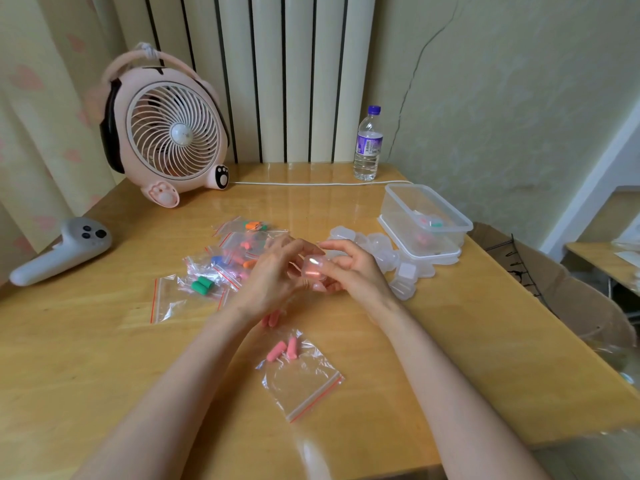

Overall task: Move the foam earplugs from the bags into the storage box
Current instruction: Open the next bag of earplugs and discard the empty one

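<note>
The person's two arms are bare along all of their visible length. The left forearm (180, 375) and right forearm (446, 375) are slender and smooth, narrowing toward the wrists. The left hand (273, 275) and right hand (356, 271) are bare as well, with long, thin fingers. The nails are too blurred to make out.

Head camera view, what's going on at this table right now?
A person holds a small clear case between the left hand and right hand above the table; something pinkish shows inside. Two pink earplugs lie with the nearest zip bag. More bagged earplugs sit at left, empty-looking cases at right beside the storage box, which already holds a few.
</note>
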Available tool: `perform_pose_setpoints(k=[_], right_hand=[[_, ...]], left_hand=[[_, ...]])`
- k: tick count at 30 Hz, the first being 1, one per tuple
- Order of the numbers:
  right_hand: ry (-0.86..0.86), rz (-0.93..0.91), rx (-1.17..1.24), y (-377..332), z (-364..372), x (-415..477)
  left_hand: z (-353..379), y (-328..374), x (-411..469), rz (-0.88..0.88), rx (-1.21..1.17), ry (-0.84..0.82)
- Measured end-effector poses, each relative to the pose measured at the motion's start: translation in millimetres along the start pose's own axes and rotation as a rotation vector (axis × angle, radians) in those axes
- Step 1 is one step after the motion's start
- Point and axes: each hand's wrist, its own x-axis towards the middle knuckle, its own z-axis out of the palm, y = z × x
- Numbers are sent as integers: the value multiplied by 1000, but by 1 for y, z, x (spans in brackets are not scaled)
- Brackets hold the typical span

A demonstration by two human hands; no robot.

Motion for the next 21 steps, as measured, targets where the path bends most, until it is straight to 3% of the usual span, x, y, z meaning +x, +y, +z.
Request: perform_pose_setpoints(k=[3,7,10,14,21], right_hand=[[60,-23,39,-1,-3,2],[118,-51,35,-2,-9,1],[140,-99,23,-2,-11,0],[173,-129,5,2,-12,4],[310,-105,-40,11,-14,7]], left_hand=[[-4,2,0,-10,38,69],[-13,-10,0,-38,309,351],[-13,-18,-3,-124,557,251],[-3,-17,-7,-237,627,60],[-6,-12,-7,-148,487,239]])
